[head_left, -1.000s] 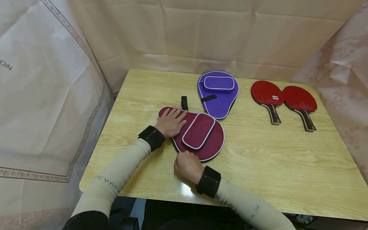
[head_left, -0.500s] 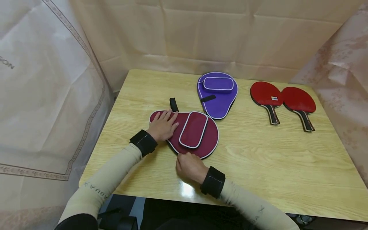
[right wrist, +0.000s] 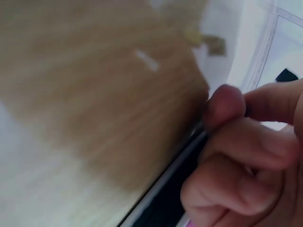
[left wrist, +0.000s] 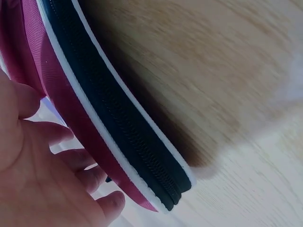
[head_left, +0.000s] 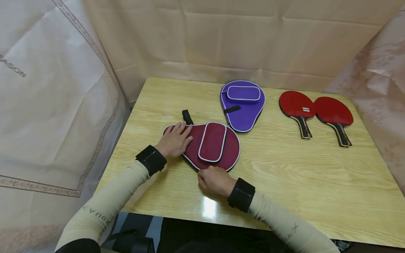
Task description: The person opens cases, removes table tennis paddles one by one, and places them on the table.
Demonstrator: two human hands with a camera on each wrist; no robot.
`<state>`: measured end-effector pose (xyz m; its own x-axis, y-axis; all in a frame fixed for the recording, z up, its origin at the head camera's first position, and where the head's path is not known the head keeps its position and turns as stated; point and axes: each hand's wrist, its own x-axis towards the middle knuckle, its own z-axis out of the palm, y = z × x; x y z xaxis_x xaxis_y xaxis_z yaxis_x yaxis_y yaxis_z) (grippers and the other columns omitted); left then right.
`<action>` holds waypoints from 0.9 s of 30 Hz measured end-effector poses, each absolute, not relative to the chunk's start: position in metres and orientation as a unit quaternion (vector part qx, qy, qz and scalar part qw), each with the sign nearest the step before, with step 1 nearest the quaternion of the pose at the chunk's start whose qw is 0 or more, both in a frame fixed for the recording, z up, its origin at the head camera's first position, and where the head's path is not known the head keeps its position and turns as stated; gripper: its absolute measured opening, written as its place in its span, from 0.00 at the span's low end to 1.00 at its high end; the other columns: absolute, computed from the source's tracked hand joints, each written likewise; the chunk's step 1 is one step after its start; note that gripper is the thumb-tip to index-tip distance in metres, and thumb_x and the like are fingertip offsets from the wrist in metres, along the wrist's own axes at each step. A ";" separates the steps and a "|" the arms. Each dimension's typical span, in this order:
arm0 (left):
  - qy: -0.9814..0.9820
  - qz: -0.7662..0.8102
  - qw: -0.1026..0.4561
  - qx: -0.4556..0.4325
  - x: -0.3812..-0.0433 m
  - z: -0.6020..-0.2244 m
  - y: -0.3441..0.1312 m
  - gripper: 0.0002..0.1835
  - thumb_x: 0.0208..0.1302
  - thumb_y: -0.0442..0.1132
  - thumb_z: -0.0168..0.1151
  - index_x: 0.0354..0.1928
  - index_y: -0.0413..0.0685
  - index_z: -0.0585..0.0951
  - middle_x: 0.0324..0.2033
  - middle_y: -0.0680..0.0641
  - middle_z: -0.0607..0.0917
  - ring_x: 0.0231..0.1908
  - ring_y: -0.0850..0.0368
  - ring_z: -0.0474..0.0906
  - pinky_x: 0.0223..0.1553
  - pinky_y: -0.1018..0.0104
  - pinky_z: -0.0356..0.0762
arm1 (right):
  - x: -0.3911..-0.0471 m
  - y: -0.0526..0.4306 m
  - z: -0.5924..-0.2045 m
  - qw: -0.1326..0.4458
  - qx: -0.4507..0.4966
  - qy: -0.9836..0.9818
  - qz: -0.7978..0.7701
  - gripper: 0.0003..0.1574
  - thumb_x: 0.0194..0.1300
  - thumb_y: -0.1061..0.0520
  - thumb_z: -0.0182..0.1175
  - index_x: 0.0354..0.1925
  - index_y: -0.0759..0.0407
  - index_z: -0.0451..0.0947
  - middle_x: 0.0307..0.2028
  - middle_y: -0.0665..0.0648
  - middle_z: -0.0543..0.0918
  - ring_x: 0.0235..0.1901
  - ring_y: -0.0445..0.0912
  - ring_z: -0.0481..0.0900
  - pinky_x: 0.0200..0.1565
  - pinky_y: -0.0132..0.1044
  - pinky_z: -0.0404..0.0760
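A maroon table tennis bat case point(head_left: 232, 147) with white piping and a raised pocket point(head_left: 212, 142) lies on the table, its narrow end pointing left. My left hand point(head_left: 174, 140) rests on that narrow end, fingers straight and spread. In the left wrist view a closed zipper point(left wrist: 118, 109) runs along the case's black side. My right hand point(head_left: 216, 180) is at the near edge of the wide end, fingers curled. Seen from the right wrist, thumb and forefinger pinch at the black side wall point(right wrist: 170, 198); the zipper pull between them is mostly hidden.
Behind the maroon case lies a purple bat case point(head_left: 243, 119). Two red table tennis bats point(head_left: 294, 102) lie at the back right, blades touching or overlapping, handles toward me. A black strap point(head_left: 187, 117) sticks out from the maroon case's far edge. Cloth point(head_left: 221, 42) hangs behind the table point(head_left: 284, 186).
The maroon case has slid left and turned slightly under my left hand, away from the purple case. My right hand has shifted a little right along its near edge.
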<state>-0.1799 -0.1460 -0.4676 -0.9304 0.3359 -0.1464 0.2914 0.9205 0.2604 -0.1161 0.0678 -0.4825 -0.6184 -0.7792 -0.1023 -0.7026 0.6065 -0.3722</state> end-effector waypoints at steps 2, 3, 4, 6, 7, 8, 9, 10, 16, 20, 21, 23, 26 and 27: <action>0.975 0.122 0.093 0.160 -0.179 -0.468 -0.147 0.30 0.80 0.50 0.36 0.77 0.45 0.56 0.76 0.35 0.54 0.76 0.41 0.47 0.74 0.42 0.45 | -0.122 0.070 -0.482 0.134 -0.428 0.882 -0.145 0.14 0.66 0.59 0.56 0.22 0.52 0.74 0.17 0.47 0.74 0.19 0.41 0.76 0.21 0.37 0.76; 0.975 0.122 0.093 0.159 -0.179 -0.467 -0.147 0.30 0.80 0.50 0.36 0.77 0.45 0.56 0.76 0.35 0.54 0.76 0.41 0.47 0.75 0.42 0.44 | -0.127 0.072 -0.482 0.136 -0.436 0.878 -0.144 0.14 0.66 0.59 0.56 0.23 0.52 0.75 0.18 0.46 0.74 0.19 0.41 0.76 0.22 0.37 0.76; 0.975 0.124 0.092 0.159 -0.179 -0.467 -0.147 0.30 0.80 0.50 0.37 0.77 0.44 0.56 0.76 0.35 0.54 0.76 0.40 0.47 0.75 0.42 0.44 | -0.132 0.074 -0.483 0.136 -0.447 0.873 -0.142 0.14 0.67 0.59 0.55 0.23 0.52 0.75 0.18 0.46 0.75 0.20 0.41 0.76 0.23 0.38 0.77; 0.975 0.126 0.096 0.158 -0.178 -0.466 -0.147 0.30 0.80 0.50 0.36 0.77 0.44 0.56 0.76 0.35 0.54 0.76 0.40 0.46 0.75 0.42 0.43 | -0.143 0.079 -0.484 0.139 -0.465 0.862 -0.144 0.14 0.68 0.59 0.54 0.24 0.52 0.76 0.19 0.46 0.75 0.21 0.41 0.77 0.25 0.38 0.77; 0.975 0.126 0.098 0.157 -0.178 -0.465 -0.147 0.30 0.80 0.50 0.36 0.77 0.44 0.55 0.76 0.35 0.53 0.76 0.40 0.46 0.75 0.43 0.43 | -0.148 0.082 -0.485 0.137 -0.475 0.857 -0.144 0.14 0.69 0.59 0.53 0.25 0.52 0.76 0.19 0.46 0.75 0.21 0.41 0.77 0.26 0.38 0.77; 0.975 0.126 0.098 0.157 -0.178 -0.464 -0.147 0.30 0.80 0.50 0.36 0.77 0.44 0.55 0.76 0.36 0.53 0.77 0.40 0.45 0.75 0.43 0.43 | -0.155 0.085 -0.485 0.135 -0.485 0.852 -0.145 0.14 0.69 0.59 0.53 0.25 0.52 0.76 0.20 0.46 0.75 0.21 0.40 0.76 0.26 0.37 0.77; 0.975 0.125 0.100 0.157 -0.178 -0.464 -0.147 0.30 0.80 0.50 0.36 0.77 0.44 0.55 0.76 0.36 0.53 0.77 0.40 0.45 0.75 0.43 0.43 | -0.161 0.088 -0.485 0.135 -0.494 0.846 -0.148 0.14 0.69 0.60 0.53 0.25 0.52 0.75 0.20 0.46 0.75 0.21 0.40 0.76 0.27 0.36 0.77; 0.975 0.125 0.100 0.157 -0.178 -0.464 -0.147 0.30 0.80 0.50 0.36 0.77 0.44 0.55 0.76 0.36 0.53 0.77 0.40 0.45 0.75 0.43 0.43 | -0.167 0.092 -0.485 0.135 -0.500 0.842 -0.149 0.14 0.70 0.60 0.53 0.25 0.52 0.75 0.20 0.45 0.74 0.22 0.39 0.75 0.27 0.36 0.76; 0.975 0.114 0.095 0.164 -0.178 -0.464 -0.146 0.30 0.80 0.50 0.36 0.77 0.44 0.56 0.76 0.35 0.53 0.77 0.41 0.46 0.74 0.42 0.45 | -0.194 0.113 -0.483 0.121 -0.503 0.844 -0.144 0.15 0.69 0.62 0.54 0.24 0.52 0.71 0.20 0.45 0.70 0.20 0.38 0.68 0.26 0.34 0.73; 0.972 0.117 0.093 0.179 -0.178 -0.463 -0.142 0.30 0.80 0.50 0.36 0.77 0.45 0.56 0.76 0.36 0.54 0.77 0.42 0.46 0.75 0.43 0.45 | -0.205 0.127 -0.481 0.109 -0.479 0.861 -0.131 0.14 0.69 0.62 0.55 0.25 0.54 0.71 0.20 0.46 0.68 0.21 0.40 0.68 0.27 0.36 0.72; 0.971 0.120 0.092 0.184 -0.178 -0.463 -0.141 0.30 0.80 0.50 0.36 0.77 0.45 0.57 0.76 0.36 0.54 0.77 0.42 0.46 0.75 0.43 0.44 | -0.207 0.130 -0.480 0.108 -0.470 0.867 -0.125 0.14 0.69 0.62 0.55 0.25 0.54 0.71 0.19 0.47 0.68 0.21 0.41 0.68 0.27 0.37 0.72; 0.970 0.120 0.090 0.193 -0.177 -0.462 -0.139 0.30 0.80 0.50 0.36 0.77 0.45 0.57 0.76 0.36 0.54 0.77 0.41 0.46 0.75 0.43 0.45 | -0.211 0.134 -0.478 0.109 -0.446 0.881 -0.116 0.14 0.69 0.61 0.55 0.25 0.53 0.71 0.18 0.47 0.69 0.20 0.42 0.69 0.26 0.38 0.72; 0.968 0.125 0.090 0.198 -0.175 -0.461 -0.137 0.30 0.80 0.50 0.37 0.77 0.45 0.57 0.76 0.36 0.54 0.77 0.41 0.46 0.75 0.43 0.45 | -0.217 0.137 -0.474 0.104 -0.405 0.903 -0.101 0.14 0.67 0.62 0.55 0.24 0.53 0.70 0.17 0.48 0.70 0.20 0.44 0.71 0.26 0.41 0.73; 0.968 0.125 0.090 0.198 -0.175 -0.461 -0.137 0.30 0.80 0.50 0.37 0.77 0.45 0.57 0.76 0.37 0.54 0.77 0.42 0.46 0.75 0.43 0.45 | -0.219 0.137 -0.473 0.102 -0.391 0.909 -0.096 0.14 0.67 0.61 0.54 0.23 0.53 0.70 0.17 0.48 0.70 0.20 0.45 0.72 0.26 0.42 0.74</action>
<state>-0.1746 -0.1366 -0.4610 -0.9050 0.4067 -0.1248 0.3616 0.8900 0.2777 -0.2191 0.1373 -0.4725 -0.6729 -0.7315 -0.1100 -0.6923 0.6751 -0.2550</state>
